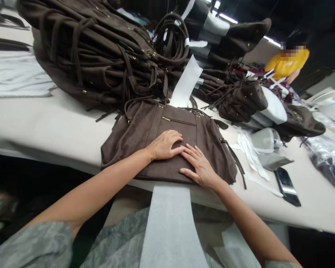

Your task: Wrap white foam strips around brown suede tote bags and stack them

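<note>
Left hand and right hand — both flat, fingers loose, gripping nothing — pressed side by side on bag; pile beyond fingertips, phone right of right hand.

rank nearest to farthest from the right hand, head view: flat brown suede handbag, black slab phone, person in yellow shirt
1. Flat brown suede handbag, under the right hand.
2. Black slab phone, to its right.
3. Person in yellow shirt, far back.

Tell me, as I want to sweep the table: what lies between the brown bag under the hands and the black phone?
White paper strips lie on the table between the bag and the phone, seen in the head view.
</note>
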A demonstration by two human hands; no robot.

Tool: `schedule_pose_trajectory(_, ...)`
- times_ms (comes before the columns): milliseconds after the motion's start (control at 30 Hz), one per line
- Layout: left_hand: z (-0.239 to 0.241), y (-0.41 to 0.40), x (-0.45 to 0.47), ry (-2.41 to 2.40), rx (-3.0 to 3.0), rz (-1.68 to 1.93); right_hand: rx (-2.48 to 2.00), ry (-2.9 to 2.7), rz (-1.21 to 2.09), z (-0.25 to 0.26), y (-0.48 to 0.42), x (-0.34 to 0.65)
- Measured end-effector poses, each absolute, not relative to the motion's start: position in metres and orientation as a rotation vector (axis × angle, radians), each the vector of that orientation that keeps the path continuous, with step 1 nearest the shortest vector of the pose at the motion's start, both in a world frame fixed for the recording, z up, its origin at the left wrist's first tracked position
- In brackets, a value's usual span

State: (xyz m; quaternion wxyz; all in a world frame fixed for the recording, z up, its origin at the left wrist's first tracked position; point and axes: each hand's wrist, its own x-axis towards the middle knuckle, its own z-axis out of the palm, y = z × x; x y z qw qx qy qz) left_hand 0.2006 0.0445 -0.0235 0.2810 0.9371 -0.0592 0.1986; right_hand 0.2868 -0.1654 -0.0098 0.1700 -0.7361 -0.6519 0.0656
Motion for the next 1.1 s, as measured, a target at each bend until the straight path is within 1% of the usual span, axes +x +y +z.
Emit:
schedule_pose_trajectory(67,-0.019,0.042,0.195,-0.271,2.543,0.518,-2.100,-1.760,0.264,-0.007,-0.165,0.287)
schedule_pose_trajectory(133,-0.015,0.040,0.191,-0.373,2.567,0.423,-2.089,-1.656,0.413,0.005,-0.165,0.291)
schedule_pose_trajectory(267,-0.010,0.041,0.186,-0.412,2.498,0.091,-1.977,-1.578,0.903,0.058,-0.161,0.311)
schedule_pose_trajectory(333,-0.010,0.042,0.186,-0.432,2.449,0.012,-1.992,-1.530,1.028,0.086,-0.149,0.332)
schedule_pose_trajectory(367,-0.010,0.043,0.186,-0.440,2.428,-0.013,-2.026,-1.474,1.006,0.095,-0.137,0.346)
schedule_pose_trajectory(433,-0.010,0.044,0.185,-0.440,2.386,-0.044,-2.086,-1.234,0.831,0.104,-0.105,0.382)
schedule_pose_trajectory(500,-0.009,0.044,0.185,-0.421,2.333,-0.062,-2.039,-0.775,0.629,0.098,-0.063,0.420)
schedule_pose_trajectory(533,-0.009,0.045,0.185,-0.408,2.301,-0.070,-2.018,-0.687,0.573,0.090,-0.041,0.439)
schedule_pose_trajectory(633,-0.006,0.046,0.183,-0.357,2.196,-0.085,-1.970,-0.520,0.519,0.062,0.021,0.481)
schedule_pose_trajectory(767,-0.007,0.048,0.185,-0.348,2.129,-0.089,-1.862,-0.383,0.551,0.028,0.076,0.509)
schedule_pose_trajectory(933,-0.016,0.051,0.190,-0.424,2.107,-0.053,-1.744,-0.351,0.600,0.008,0.096,0.526)
schedule_pose_trajectory(1100,-0.018,0.049,0.187,-0.397,2.046,-0.041,-1.703,-0.433,0.511,0.021,0.058,0.539)
